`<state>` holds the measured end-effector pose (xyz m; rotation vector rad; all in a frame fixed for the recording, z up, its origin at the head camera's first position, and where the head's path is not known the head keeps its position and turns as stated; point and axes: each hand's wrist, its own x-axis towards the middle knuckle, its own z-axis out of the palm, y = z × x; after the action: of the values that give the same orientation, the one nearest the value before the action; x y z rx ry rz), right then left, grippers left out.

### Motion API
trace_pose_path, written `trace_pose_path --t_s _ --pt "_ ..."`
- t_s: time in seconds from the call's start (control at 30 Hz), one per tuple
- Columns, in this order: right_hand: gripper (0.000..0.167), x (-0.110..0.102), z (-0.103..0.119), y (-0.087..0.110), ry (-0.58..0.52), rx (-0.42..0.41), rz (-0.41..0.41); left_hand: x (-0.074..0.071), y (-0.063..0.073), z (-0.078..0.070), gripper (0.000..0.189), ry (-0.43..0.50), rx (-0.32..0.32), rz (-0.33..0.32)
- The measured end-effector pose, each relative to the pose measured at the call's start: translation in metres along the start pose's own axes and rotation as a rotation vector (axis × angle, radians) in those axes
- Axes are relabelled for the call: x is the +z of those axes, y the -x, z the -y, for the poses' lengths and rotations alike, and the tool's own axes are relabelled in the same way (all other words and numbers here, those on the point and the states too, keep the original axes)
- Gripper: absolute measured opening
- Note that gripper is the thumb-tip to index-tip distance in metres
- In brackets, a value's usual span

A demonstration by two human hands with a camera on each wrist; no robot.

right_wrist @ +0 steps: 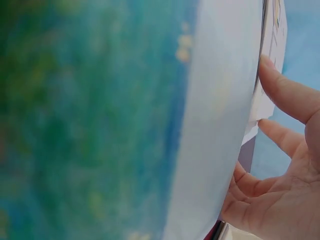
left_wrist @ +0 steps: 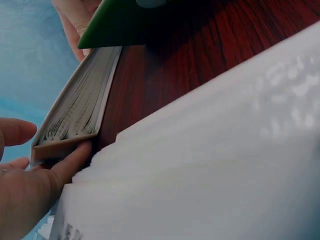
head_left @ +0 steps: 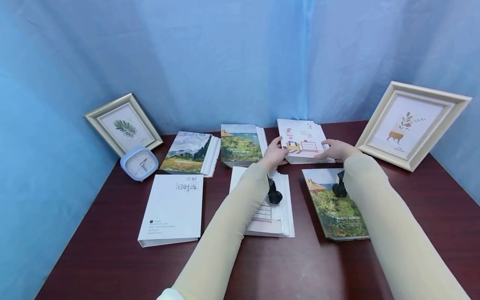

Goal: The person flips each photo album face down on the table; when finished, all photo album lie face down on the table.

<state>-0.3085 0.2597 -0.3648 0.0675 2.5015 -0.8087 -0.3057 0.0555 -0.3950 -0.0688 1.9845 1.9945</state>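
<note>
A white photo album [head_left: 298, 129] with a furniture drawing on its cover lies at the back right of the table. My left hand [head_left: 275, 155] holds its left side, fingers along the edge and thumb at the near corner. At the opposite edge, my right hand [head_left: 339, 149] holds it with the thumb over the cover. The left wrist view shows the album's page edges [left_wrist: 80, 102] beside the left thumb [left_wrist: 75, 162]. In the right wrist view, the right hand [right_wrist: 295, 187] is partly hidden behind a nearer painted cover [right_wrist: 100, 120].
Below the left forearm lies another white album [head_left: 268, 227]; a painted album [head_left: 337, 208] lies under the right. Two more painted albums [head_left: 187, 152] [head_left: 240, 143] and a white-covered album [head_left: 172, 208] lie leftward. A blue clock [head_left: 140, 163] and two picture frames [head_left: 125, 125] [head_left: 408, 125] stand at the sides.
</note>
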Motion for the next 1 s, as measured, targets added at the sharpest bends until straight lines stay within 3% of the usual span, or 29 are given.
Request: trace_pose_path --t_s 0.13,0.37,0.7,1.0 --pt "0.087 0.000 0.001 -0.002 -0.041 -0.012 0.007 -0.001 0.001 0.001 0.059 -0.011 0.001 0.004" --pt "0.081 0.002 0.003 0.001 -0.173 -0.002 0.026 -0.005 0.005 -0.001 0.060 -0.057 0.021 0.065" --pt "0.075 0.001 0.004 0.000 -0.204 0.006 0.009 -0.006 0.009 -0.005 0.061 -0.052 0.024 0.079" --pt "0.080 0.001 0.004 -0.002 -0.218 0.020 0.021 -0.009 0.015 -0.005 0.060 -0.102 0.031 0.108"
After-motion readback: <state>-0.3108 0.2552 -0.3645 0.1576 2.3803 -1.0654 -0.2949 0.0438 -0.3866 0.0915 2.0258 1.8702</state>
